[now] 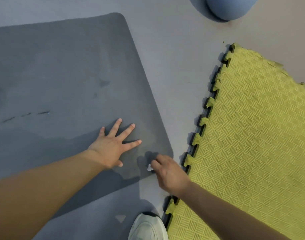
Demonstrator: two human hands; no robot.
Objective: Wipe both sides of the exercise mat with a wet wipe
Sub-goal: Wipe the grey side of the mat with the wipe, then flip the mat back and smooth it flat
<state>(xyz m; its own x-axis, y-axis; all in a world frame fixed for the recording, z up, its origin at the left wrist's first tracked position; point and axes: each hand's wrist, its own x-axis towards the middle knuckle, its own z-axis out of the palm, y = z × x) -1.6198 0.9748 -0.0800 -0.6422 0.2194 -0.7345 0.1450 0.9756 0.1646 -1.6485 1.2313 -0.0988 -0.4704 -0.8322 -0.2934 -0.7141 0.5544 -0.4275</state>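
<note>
Grey mat under left hand (flat); right hand pinches wipe.

1 mat, 2 hands, 1 wipe

The grey floor bears a dark exercise mat, yellow foam tiles, a blue ball and a white shoe.

A yellow interlocking foam tile lies right; a blue ball sits far; 1 white shoe stands near, on grey floor.
</note>
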